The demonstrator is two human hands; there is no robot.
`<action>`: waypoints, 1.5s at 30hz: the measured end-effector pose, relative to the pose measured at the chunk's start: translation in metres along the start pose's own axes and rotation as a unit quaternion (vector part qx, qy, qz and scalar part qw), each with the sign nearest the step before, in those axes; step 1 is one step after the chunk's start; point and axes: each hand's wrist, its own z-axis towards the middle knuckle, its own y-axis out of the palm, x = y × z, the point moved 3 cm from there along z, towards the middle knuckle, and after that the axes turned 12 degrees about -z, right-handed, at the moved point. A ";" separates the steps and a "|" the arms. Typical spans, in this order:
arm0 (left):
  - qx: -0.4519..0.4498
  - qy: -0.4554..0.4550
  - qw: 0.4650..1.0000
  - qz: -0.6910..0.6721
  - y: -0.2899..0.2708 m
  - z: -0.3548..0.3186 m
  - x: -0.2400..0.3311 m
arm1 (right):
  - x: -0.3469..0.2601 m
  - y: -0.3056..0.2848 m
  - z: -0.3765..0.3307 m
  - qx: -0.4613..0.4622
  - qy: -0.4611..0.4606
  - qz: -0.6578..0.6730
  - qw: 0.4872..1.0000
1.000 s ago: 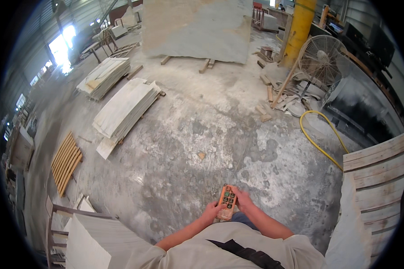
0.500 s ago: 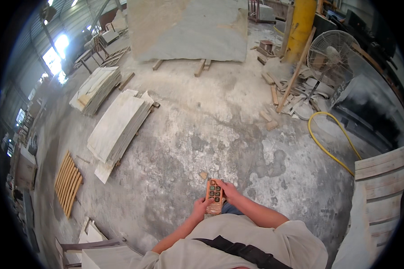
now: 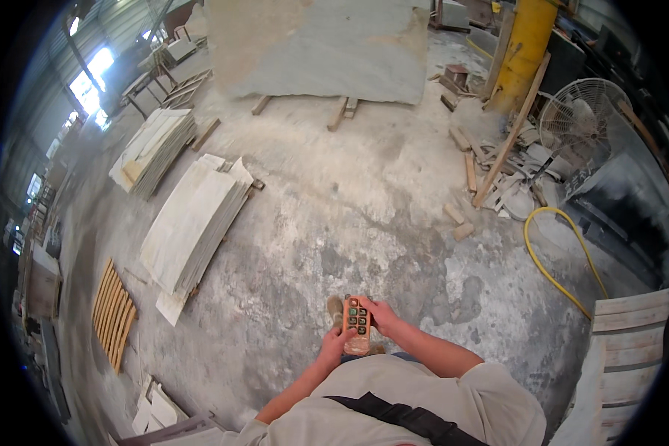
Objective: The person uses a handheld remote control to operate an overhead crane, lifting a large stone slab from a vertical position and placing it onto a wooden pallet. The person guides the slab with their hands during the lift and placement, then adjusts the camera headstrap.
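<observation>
hands (image 3: 381, 315): curled, close together | right one farther forward | forearms (image 3: 437, 352): bare, converging

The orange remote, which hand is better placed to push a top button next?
Probably the right hand: it holds the orange remote higher up, close to the top buttons. The left hand sits lower, nearer the bottom buttons.

Orange handheld pushbutton remote (image 3: 357, 340): oblong, face up, dark keys (image 3: 362, 321) in two columns, near end keyless. Long axis pointing far. Held near, about mid-scene, between left hand (image 3: 335, 343) and right hand (image 3: 381, 317).
</observation>
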 end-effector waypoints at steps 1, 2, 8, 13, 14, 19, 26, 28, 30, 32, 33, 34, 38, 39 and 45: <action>-0.007 -0.005 1.000 -0.014 0.000 0.018 0.008 | -0.010 -0.004 0.014 0.007 -0.003 -0.001 1.000; -0.015 -0.009 0.999 -0.027 0.001 0.036 0.017 | -0.021 -0.009 0.031 0.015 0.000 0.005 1.000; -0.079 -0.023 0.997 -0.007 0.022 0.156 0.104 | -0.110 -0.031 0.126 0.074 -0.049 0.041 0.995; -0.113 -0.020 0.993 0.033 0.051 0.218 0.206 | -0.193 -0.025 0.186 0.097 -0.077 0.070 0.990; -0.114 -0.019 0.992 0.043 0.055 0.229 0.221 | -0.209 -0.023 0.195 0.104 -0.084 0.071 0.988; -0.103 -0.038 0.991 0.082 0.063 0.291 0.261 | -0.257 -0.029 0.242 0.120 -0.094 0.091 0.984; -0.117 -0.045 0.989 0.078 0.095 0.370 0.311 | -0.310 -0.058 0.313 0.135 -0.058 0.128 0.981; -0.099 -0.039 0.992 0.072 0.103 0.407 0.327 | -0.335 -0.070 0.342 0.118 -0.061 0.139 0.981; -0.094 -0.025 0.994 0.053 0.114 0.443 0.348 | -0.366 -0.079 0.368 0.087 -0.067 0.152 0.982; -0.107 -0.004 0.994 0.029 0.141 0.476 0.383 | -0.379 -0.101 0.408 0.081 -0.067 0.112 0.988; -0.094 0.011 0.995 0.026 0.154 0.496 0.397 | -0.389 -0.114 0.429 0.077 -0.070 0.091 0.990; -0.075 0.026 0.997 0.019 0.163 0.515 0.411 | -0.408 -0.115 0.439 0.063 -0.048 0.067 0.995; -0.045 0.054 0.997 0.009 0.214 0.562 0.458 | -0.479 -0.122 0.464 0.022 -0.094 0.020 0.995; -0.051 0.055 0.997 0.014 0.228 0.573 0.467 | -0.496 -0.132 0.472 0.020 -0.094 0.035 0.995; -0.053 0.058 0.996 0.031 0.277 0.637 0.493 | -0.569 -0.175 0.510 0.043 -0.072 0.053 0.995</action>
